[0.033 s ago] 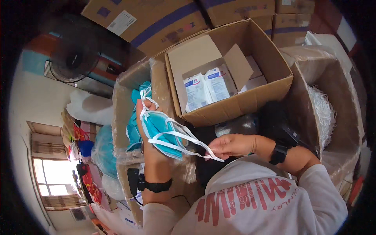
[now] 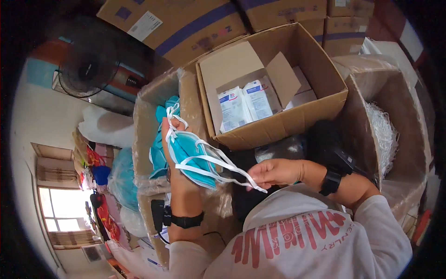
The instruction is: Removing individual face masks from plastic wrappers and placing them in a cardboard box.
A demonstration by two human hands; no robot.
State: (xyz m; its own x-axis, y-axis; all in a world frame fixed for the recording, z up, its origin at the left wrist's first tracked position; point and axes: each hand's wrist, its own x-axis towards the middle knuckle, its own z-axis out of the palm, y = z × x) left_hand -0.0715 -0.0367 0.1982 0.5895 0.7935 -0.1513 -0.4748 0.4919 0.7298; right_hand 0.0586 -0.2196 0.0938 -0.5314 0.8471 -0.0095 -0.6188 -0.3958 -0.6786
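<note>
My left hand (image 2: 177,124) is closed around the far end of teal face masks (image 2: 191,153) with white edging. I cannot tell how many masks lie together there. White straps (image 2: 218,160) loop out from them toward the right. My right hand (image 2: 277,171) pinches the end of these straps, drawing them out between both hands. Part of my left hand's fingers is hidden behind the masks and straps. More teal masks (image 2: 159,160) lie in the plastic-lined carton (image 2: 190,100) beside my left forearm.
Ahead, an open cardboard box (image 2: 274,128) contains a smaller carton with white packets (image 2: 245,106). On the right, a lined box (image 2: 409,121) contains white straps (image 2: 383,135). A fan (image 2: 88,69) stands far left, and stacked cartons (image 2: 200,39) line the back.
</note>
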